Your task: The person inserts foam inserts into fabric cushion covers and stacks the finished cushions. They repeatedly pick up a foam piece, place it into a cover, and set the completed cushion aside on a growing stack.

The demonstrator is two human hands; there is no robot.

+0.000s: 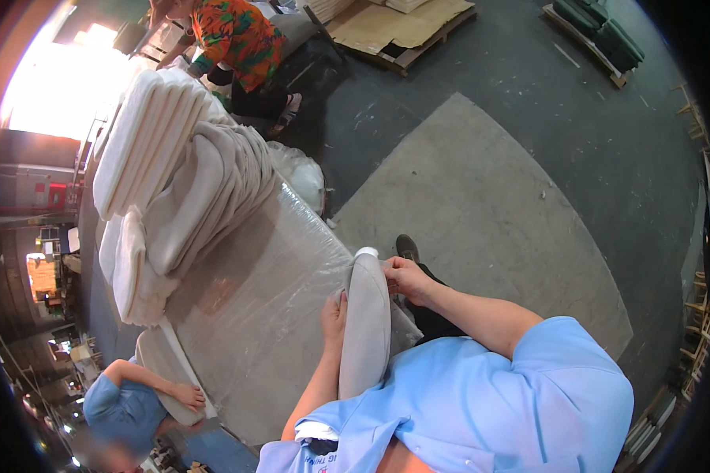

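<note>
Right hand [406, 281] ahead of left hand [334, 315]

It was apparently an upholstery workshop. A grey cushion [367, 331], white padding [151, 142], a plastic-covered table [252, 276] and a loaded pallet [434, 42] showed it.

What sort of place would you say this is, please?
Probably an upholstery or cushion workshop: a grey cushion-like piece up front, thick white pads stacked on a plastic-covered table, and a loaded pallet beyond suggest it.
</note>
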